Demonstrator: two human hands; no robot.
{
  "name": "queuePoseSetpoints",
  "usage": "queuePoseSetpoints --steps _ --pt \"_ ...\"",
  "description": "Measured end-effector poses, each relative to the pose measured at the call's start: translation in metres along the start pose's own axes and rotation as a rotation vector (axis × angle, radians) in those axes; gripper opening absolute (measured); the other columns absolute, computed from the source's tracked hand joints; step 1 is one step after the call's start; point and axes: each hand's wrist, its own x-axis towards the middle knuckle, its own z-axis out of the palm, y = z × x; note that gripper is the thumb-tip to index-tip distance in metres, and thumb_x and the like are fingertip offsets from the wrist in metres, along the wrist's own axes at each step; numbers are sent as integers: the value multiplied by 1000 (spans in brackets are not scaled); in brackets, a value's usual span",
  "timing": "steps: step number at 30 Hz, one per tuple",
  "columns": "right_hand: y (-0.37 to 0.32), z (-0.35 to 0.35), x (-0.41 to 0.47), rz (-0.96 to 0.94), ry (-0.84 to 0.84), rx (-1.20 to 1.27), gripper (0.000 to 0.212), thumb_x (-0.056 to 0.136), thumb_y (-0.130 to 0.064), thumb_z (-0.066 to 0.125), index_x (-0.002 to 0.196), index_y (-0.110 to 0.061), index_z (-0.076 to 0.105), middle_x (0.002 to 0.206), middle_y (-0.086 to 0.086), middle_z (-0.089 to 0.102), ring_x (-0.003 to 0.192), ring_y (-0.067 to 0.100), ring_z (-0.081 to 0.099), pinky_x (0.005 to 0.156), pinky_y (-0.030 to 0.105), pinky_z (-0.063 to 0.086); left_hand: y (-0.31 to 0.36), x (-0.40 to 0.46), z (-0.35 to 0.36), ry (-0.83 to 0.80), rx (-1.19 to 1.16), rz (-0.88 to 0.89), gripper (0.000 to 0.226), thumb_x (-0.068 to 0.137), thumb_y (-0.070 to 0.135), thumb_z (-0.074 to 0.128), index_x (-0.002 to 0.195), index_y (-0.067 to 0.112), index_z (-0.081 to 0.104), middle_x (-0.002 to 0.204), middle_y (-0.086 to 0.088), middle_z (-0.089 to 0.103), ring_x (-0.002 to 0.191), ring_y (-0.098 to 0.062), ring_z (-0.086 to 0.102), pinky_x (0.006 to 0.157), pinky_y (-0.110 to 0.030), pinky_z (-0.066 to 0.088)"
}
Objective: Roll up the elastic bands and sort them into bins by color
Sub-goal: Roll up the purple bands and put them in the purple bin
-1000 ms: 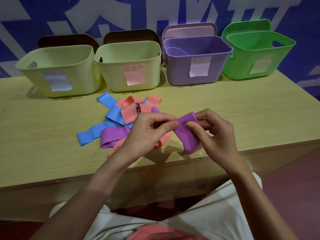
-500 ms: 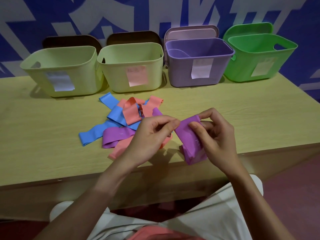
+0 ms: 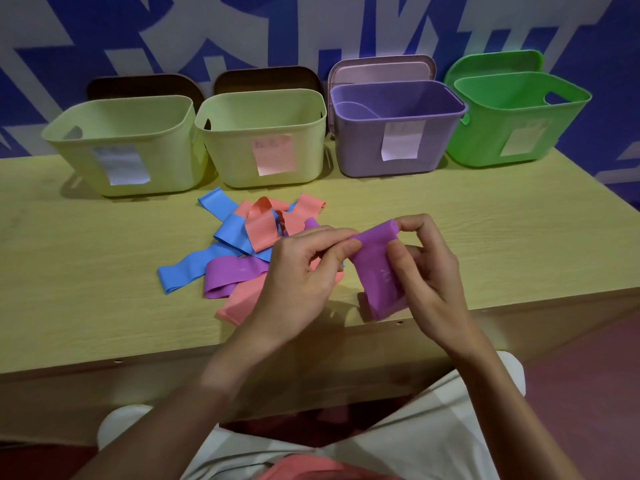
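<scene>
Between both hands (image 3: 367,268), purple band (image 3: 377,268), flat, smooth, top edge curled.

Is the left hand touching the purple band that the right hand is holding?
Touching. The head view shows the left hand pinching the upper left edge of the purple band, while the right hand grips its other side.

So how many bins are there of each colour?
Pale yellow bins: 2
Purple bin: 1
Green bin: 1
Total: 4
</scene>
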Motion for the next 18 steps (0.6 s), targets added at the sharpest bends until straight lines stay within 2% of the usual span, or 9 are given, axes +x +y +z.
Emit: queuePoseSetpoints --steps 4,7,10,14,16,18 --pt "-1 -1 2 -21 18 -65 10 93 -21 50 103 -23 48 53 -18 56 42 -1 46 44 8 30 3 0 -1 -13 -85 -62 16 87 15 55 86 27 67 60 17 58 58 2 49 58 -14 42" --pt "1 -1 4 -17 24 -87 18 92 -21 53 111 -20 52 56 -9 58 44 1 46 46 11 31 2 0 -1 -3 -174 -138 17 87 18 54 81 25 68 56 10 53 56 0 47 58 -16 41" --pt "3 -3 5 -43 33 -139 18 92 -19 55 111 -18 57 54 -4 52 44 1 40 46 12 29 0 -1 0 -16 -214 -180 19 89 19 54 76 21 68 54 9 50 55 -3 46 58 -16 39" --pt "4 -3 6 -75 74 -162 12 91 -20 57 102 -25 57 55 -16 53 44 -1 44 45 11 29 -4 1 -2 -85 -163 -157 29 92 19 51 67 12 65 55 6 55 55 -3 48 59 -15 38" --pt "4 -3 6 -68 81 -149 10 91 -21 57 99 -26 56 58 -22 57 45 -2 48 45 9 29 -6 1 -4 -126 -111 -133 38 94 26 51 67 3 64 58 0 59 57 -5 50 60 -19 40" --pt "4 -3 5 -59 73 -154 9 91 -22 56 97 -28 55 60 -26 58 47 -3 50 46 8 29 -8 1 -5 -150 -46 -112 41 94 36 48 68 8 63 60 1 59 60 -8 52 61 -27 42"
